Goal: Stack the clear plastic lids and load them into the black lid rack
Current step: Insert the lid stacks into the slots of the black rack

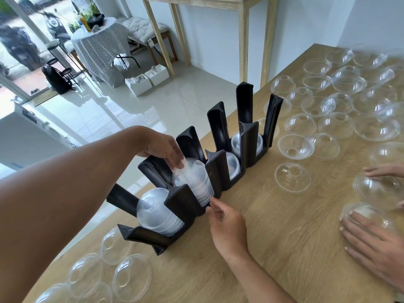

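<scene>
Roughly halfway I'd guess: my left hand (162, 149) and right hand (220, 217) pinch a nested stack of clear dome lids (194, 182) into the black slotted lid rack (218, 171), loads more loose clear lids (328, 110) wait on the wooden desk (284, 237).

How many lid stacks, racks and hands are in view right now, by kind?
lid stacks in the rack: 4
black lid rack: 1
Hands: 4 (left hand, right hand, other person's hands)
Total: 9
loose lids left out: too blurred to count.
</scene>
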`<state>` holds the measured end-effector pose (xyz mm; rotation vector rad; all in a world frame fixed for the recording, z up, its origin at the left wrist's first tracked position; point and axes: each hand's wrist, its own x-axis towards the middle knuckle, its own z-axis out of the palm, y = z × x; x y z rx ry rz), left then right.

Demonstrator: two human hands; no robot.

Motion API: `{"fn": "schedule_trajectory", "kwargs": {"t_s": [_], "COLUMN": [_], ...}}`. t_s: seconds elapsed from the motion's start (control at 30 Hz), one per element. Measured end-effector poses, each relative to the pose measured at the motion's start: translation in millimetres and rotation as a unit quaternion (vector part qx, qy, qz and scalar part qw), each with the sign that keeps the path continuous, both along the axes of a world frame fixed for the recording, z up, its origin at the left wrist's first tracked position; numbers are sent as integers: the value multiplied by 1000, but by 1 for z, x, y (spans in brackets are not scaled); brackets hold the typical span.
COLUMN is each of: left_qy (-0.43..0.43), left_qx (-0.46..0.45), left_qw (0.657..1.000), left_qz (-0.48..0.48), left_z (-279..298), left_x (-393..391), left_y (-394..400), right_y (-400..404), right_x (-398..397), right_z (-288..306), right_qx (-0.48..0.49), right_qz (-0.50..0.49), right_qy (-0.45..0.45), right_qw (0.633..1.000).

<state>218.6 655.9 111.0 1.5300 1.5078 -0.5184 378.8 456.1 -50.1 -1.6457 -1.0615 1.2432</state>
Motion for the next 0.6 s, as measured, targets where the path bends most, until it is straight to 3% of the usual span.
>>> {"fn": "schedule_trajectory", "kwargs": {"t_s": [0.37,0.6], "left_qy": [35,62], "left_qx": [58,192], "left_qw": [998,979], "left_qz": [2,-1], "left_z": [8,43], "left_x": [-3,-15], "left_y": [-10,-38], "right_y": [-6,-27], "right_x": [8,28], "right_z": [14,38], "right_qx": [10,55], "right_qz": [34,23], "right_qy": [-31,-64], "right_qw": [999,996]}}
